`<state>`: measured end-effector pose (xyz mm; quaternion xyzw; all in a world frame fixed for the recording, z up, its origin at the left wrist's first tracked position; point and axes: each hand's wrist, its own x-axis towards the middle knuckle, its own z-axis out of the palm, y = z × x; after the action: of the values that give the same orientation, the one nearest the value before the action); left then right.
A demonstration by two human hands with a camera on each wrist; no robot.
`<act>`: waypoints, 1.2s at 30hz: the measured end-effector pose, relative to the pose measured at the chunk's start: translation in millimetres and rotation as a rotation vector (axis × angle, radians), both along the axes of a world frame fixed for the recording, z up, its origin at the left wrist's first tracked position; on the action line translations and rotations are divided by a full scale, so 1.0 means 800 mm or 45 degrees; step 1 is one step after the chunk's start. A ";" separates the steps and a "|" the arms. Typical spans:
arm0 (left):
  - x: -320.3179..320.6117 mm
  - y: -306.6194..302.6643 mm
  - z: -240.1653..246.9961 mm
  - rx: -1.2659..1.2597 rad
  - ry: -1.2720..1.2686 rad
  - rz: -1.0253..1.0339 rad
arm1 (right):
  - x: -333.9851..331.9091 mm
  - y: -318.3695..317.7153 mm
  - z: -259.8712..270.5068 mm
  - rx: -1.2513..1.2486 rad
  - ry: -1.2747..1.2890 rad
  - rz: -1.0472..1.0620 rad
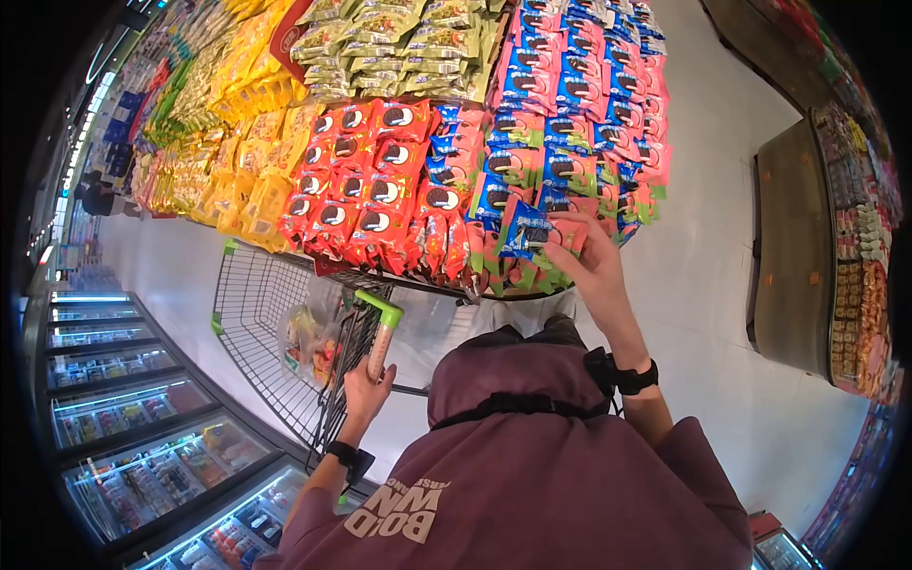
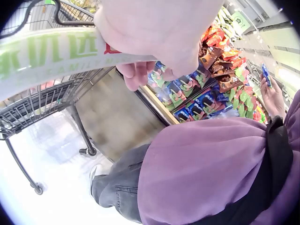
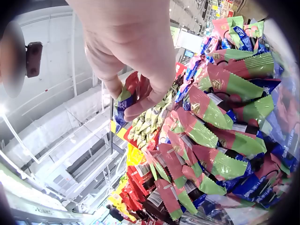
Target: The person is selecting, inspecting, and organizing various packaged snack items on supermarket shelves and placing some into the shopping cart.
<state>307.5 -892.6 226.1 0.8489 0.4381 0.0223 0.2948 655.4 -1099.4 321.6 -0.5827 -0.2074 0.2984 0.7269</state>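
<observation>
My right hand (image 1: 600,271) pinches a small blue and pink cookie packet (image 1: 525,231) between thumb and fingers, over the near edge of the heaped snack display. In the right wrist view that packet (image 3: 123,104) is partly hidden by the fingers, and the pile of pink, green and blue packets (image 3: 225,161) lies beside it. My left hand (image 1: 366,394) grips the handle (image 1: 383,344) of a shopping cart (image 1: 249,290) to the left. From the left wrist, this hand (image 2: 150,35) covers part of the white handle (image 2: 51,54) with green lettering.
Red packets (image 1: 361,180), yellow bags (image 1: 256,171) and green bags (image 1: 399,43) fill the display's other sections. A plastic bag (image 1: 306,337) with goods lies in the cart. Glass-topped freezers (image 1: 133,408) line the left; a brown shelf unit (image 1: 793,237) stands right.
</observation>
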 end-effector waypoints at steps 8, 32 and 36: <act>0.019 -0.014 0.002 -0.491 -0.107 0.094 | -0.001 -0.004 -0.006 -0.001 0.000 0.012; -0.075 0.325 -0.142 -0.670 -0.007 0.843 | -0.017 -0.028 -0.010 0.099 -0.006 -0.135; -0.007 0.276 -0.110 -0.452 0.701 -0.062 | -0.017 -0.040 -0.018 0.047 0.010 -0.164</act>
<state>301.7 -671.7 138.2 0.7687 0.4780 -0.2917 0.3091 642.2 -1131.3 307.0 -0.5803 -0.1723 0.2494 0.7559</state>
